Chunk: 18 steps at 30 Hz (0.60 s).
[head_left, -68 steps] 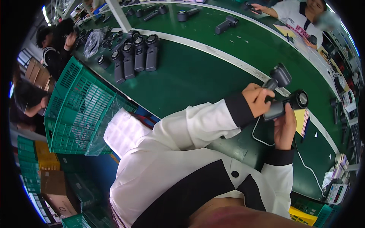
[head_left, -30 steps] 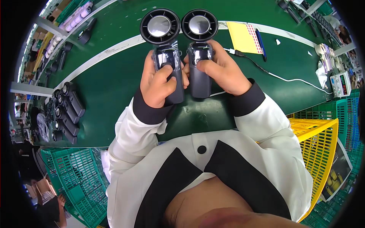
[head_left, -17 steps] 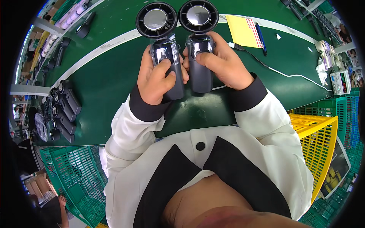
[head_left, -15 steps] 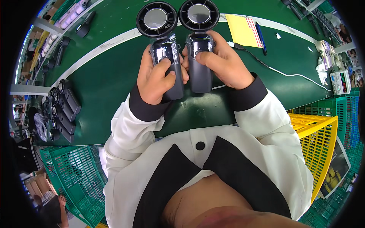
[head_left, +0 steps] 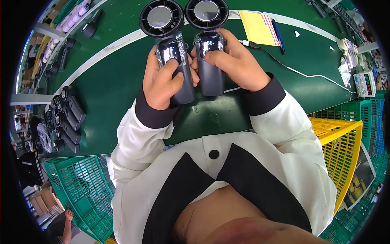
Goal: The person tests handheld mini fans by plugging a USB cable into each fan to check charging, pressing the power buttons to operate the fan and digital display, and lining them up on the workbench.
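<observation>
Two dark grey handheld fans stand side by side in my hands over the green table, their round heads pointing away from me. My left hand (head_left: pixel 162 81) is closed round the handle of the left handheld fan (head_left: pixel 185 87), its thumb on the front below a lit display. Clear film wraps part of that handle. Round the right handheld fan (head_left: pixel 212 81) my right hand (head_left: pixel 239 61) is closed, thumb pressed on the front just under a lit display. Fingers of both hands come close together between the handles.
Several more handheld fans (head_left: pixel 73 112) lie at the table's left edge. Beyond my right hand are a yellow pad (head_left: pixel 258 28), a pen (head_left: pixel 278 36) and a cable (head_left: pixel 284 69) leading to a small meter (head_left: pixel 365 84). Green (head_left: pixel 81 191) and yellow crates (head_left: pixel 343 158) flank me.
Both fans and my hands have shifted slightly up and to the left. The right fan's display now shows lit digits that were not visible before.
</observation>
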### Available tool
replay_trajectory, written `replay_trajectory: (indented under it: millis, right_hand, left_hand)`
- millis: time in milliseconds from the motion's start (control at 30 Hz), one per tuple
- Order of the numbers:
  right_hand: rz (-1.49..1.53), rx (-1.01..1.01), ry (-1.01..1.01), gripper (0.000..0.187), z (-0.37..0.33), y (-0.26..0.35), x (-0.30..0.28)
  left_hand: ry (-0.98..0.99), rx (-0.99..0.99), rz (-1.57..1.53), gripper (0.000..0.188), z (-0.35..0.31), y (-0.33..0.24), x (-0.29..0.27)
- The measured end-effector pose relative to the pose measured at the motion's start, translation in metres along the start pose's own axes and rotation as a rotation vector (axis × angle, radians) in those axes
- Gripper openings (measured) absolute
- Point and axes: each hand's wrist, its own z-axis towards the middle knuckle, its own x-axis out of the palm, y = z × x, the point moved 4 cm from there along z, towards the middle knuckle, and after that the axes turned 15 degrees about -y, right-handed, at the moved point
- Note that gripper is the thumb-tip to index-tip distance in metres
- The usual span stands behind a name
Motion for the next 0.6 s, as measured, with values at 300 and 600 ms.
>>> replay_trajectory:
  millis: [300, 600]
  right_hand:
    - [0.038, 0.024, 0.019, 0.045, 0.0015, -0.0022, 0.0006]
    - [0.076, 0.051, -0.008, 0.044, 0.001, -0.004, 0.0021]
  left_hand:
    - [0.011, 0.011, 0.013, 0.058, 0.0, -0.0013, 0.0006]
    - [-0.006, -0.008, -0.026, 0.055, -0.0002, -0.0005, 0.0006]
